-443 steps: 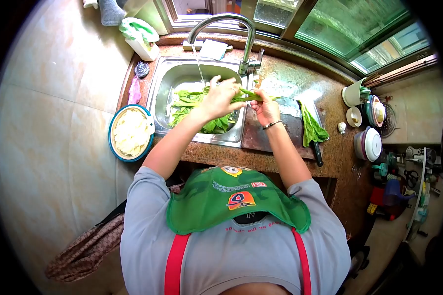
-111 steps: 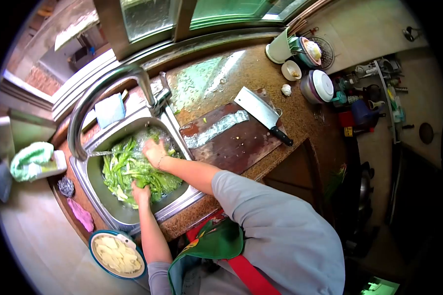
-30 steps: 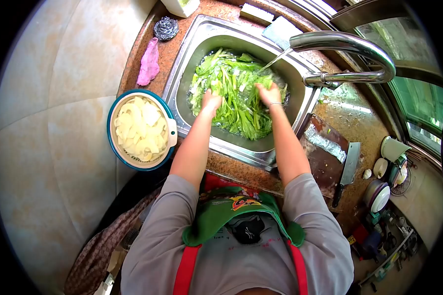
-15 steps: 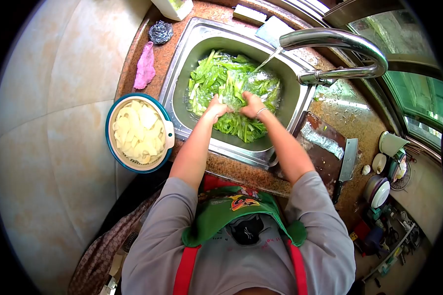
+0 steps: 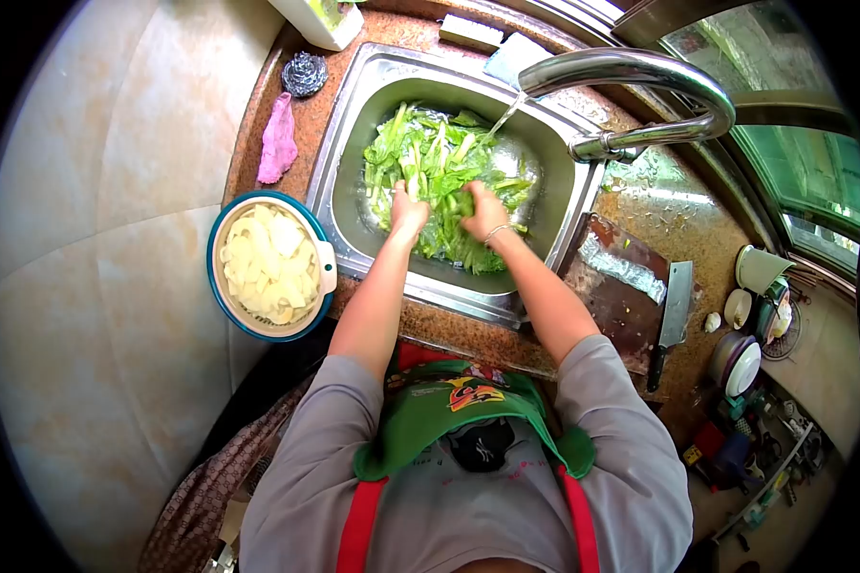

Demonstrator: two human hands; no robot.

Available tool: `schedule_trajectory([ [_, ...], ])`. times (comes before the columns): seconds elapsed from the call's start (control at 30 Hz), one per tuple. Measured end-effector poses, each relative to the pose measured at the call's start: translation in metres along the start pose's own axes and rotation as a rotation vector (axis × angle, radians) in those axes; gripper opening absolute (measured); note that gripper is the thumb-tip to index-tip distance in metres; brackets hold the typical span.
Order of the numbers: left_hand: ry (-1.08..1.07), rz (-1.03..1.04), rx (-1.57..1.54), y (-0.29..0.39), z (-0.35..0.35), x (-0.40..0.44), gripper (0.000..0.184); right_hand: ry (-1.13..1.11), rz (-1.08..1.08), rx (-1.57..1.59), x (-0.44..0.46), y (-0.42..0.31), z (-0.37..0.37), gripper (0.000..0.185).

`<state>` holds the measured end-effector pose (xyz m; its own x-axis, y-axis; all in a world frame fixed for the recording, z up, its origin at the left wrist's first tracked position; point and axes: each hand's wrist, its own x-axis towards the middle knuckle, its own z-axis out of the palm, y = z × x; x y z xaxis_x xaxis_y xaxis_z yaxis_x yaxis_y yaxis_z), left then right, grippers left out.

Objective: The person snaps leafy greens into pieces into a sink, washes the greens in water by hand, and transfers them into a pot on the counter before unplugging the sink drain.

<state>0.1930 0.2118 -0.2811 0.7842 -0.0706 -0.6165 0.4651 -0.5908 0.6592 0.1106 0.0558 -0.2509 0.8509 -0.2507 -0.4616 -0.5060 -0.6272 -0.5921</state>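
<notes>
Chopped leafy greens [image 5: 440, 153] lie in water in the steel sink [image 5: 355, 205], heaped toward its left and middle. My left hand [image 5: 408, 212] is closed round some pale stems at the near left of the heap. To its right, my right hand [image 5: 487, 212], with a bracelet at the wrist, has its fingers curled into the leaves; the fingertips are partly hidden and a little blurred. A thin stream from the chrome faucet [image 5: 640, 72] runs into the sink beyond both hands.
Left of the sink stands a blue-rimmed colander [image 5: 218, 277] of pale slices [image 5: 268, 263]. A pink cloth [image 5: 277, 143] and steel scourer [image 5: 304, 74] lie behind it. On the right are a cutting board [image 5: 602, 306] and a cleaver [image 5: 676, 306].
My hands have moved slightly apart, the left one leftward. The greens have shifted left in the sink, baring more of the bottom at the right.
</notes>
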Motion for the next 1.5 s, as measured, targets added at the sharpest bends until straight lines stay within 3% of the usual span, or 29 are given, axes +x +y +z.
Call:
schedule_trajectory([
  [0.03, 0.069, 0.004, 0.006, 0.006, -0.008, -0.007, 0.062, 0.128, 0.015, -0.036, 0.005, 0.006, -0.012, 0.067],
  [0.1, -0.011, -0.016, -0.011, 0.031, -0.024, -0.026, 0.074, 0.281, -0.095, -0.151, 0.004, 0.006, -0.046, 0.073],
  [0.17, 0.062, -0.079, 0.496, 0.064, -0.028, -0.054, 0.081, 0.281, -0.099, -0.112, -0.004, -0.02, -0.101, 0.065],
  [0.2, 0.066, 0.018, 0.492, 0.065, -0.024, -0.058, 0.088, 0.336, -0.167, 0.038, -0.01, -0.035, -0.126, 0.051],
  [0.23, 0.151, 0.192, 0.559, 0.073, -0.022, -0.071, 0.077, 0.49, -0.191, 0.241, -0.017, -0.047, -0.136, 0.038],
  [0.3, 0.104, 0.545, 0.277, 0.067, -0.013, -0.07, 0.067, 0.636, -0.123, 0.724, -0.022, -0.057, -0.129, 0.028],
  [0.33, -0.027, 0.416, 0.237, 0.086, -0.013, -0.083, 0.063, 0.773, -0.109, 0.628, -0.024, -0.054, -0.11, 0.016],
  [0.37, -0.157, 0.355, 0.402, 0.088, -0.009, -0.085, 0.061, 0.761, -0.097, 0.187, -0.021, -0.044, -0.083, 0.012],
  [0.4, -0.296, 0.314, 0.57, 0.09, -0.004, -0.086, 0.059, 0.128, 0.031, -0.43, -0.038, -0.054, -0.082, 0.022],
  [0.43, -0.391, 0.37, 0.932, 0.08, 0.008, -0.074, 0.059, 0.05, -0.014, -0.88, -0.062, -0.043, -0.048, 0.039],
  [0.47, -0.24, 0.629, 1.271, 0.072, 0.007, -0.085, 0.057, -0.327, 0.128, -0.591, -0.072, -0.068, -0.073, 0.049],
  [0.5, -0.135, 0.719, 1.054, 0.079, 0.011, -0.095, 0.055, -0.219, 0.099, -0.478, -0.066, -0.065, -0.067, 0.054],
  [0.53, -0.048, 0.824, 0.838, 0.086, 0.015, -0.106, 0.053, -0.027, 0.065, -0.072, -0.064, -0.06, -0.07, 0.053],
  [0.57, -0.09, 0.643, 0.125, 0.102, 0.021, -0.116, 0.052, 0.182, 0.001, 0.316, -0.067, -0.056, -0.073, 0.053],
  [0.6, -0.19, 0.648, 0.033, 0.095, 0.022, -0.1, 0.052, 0.201, 0.059, 0.378, -0.082, -0.061, -0.085, 0.054],
  [0.67, -0.273, 0.719, 0.365, 0.101, 0.021, -0.098, 0.05, 0.252, 0.144, 0.464, -0.1, -0.066, -0.083, 0.055],
  [0.7, -0.231, 0.808, 0.778, 0.114, 0.018, -0.115, 0.047, 0.291, 0.204, 0.127, -0.096, -0.059, -0.065, 0.06],
  [0.73, -0.231, 0.663, 1.094, 0.104, 0.027, -0.121, 0.058, 0.31, 0.269, -0.216, -0.12, -0.066, -0.083, 0.065],
  [0.8, -0.246, 0.618, 1.292, 0.085, 0.034, -0.122, 0.073, 0.408, 0.098, -0.182, -0.161, -0.066, -0.088, 0.081],
  [0.83, -0.294, 0.724, 1.179, 0.081, 0.031, -0.112, 0.079, 0.428, -0.003, -0.159, -0.16, -0.061, -0.082, 0.084],
  [0.9, -0.339, 0.884, 0.969, 0.032, 0.054, -0.015, 0.08, 0.36, 0.035, -0.067, -0.182, -0.062, -0.079, 0.07],
  [0.97, -0.384, 0.603, 1.418, 0.098, 0.04, -0.129, 0.075, 0.094, 0.081, -0.092, -0.198, -0.051, -0.083, 0.042],
  [1.0, -0.374, 0.602, 1.424, 0.113, 0.036, -0.154, 0.072, 0.363, 0.063, -0.107, -0.225, -0.048, -0.075, 0.02],
  [1.1, -0.251, 0.715, 1.377, 0.117, 0.039, -0.173, 0.07, 0.473, 0.122, -0.071, -0.288, -0.021, -0.063, 0.023],
  [1.17, -0.208, 0.807, 1.43, 0.121, 0.049, -0.153, 0.068, 0.497, 0.136, 0.035, -0.349, 0.002, -0.05, 0.03],
  [1.2, -0.138, 0.797, 1.459, 0.132, 0.048, -0.203, 0.065, 0.493, 0.209, 0.017, -0.382, 0.012, -0.041, 0.036],
  [1.37, -0.052, 0.997, 1.396, 0.133, 0.091, -0.333, 0.058, 0.696, 0.499, 0.114, -0.566, 0.08, 0.058, 0.022],
  [1.47, -0.208, 1.269, 1.376, 0.103, 0.161, -0.422, 0.057, 0.595, 0.86, 0.178, -0.664, 0.143, 0.178, 0.015],
  [1.5, -0.252, 1.321, 1.414, 0.09, 0.178, -0.451, 0.057, 0.731, 0.911, 0.205, -0.673, 0.171, 0.24, 0.01],
])
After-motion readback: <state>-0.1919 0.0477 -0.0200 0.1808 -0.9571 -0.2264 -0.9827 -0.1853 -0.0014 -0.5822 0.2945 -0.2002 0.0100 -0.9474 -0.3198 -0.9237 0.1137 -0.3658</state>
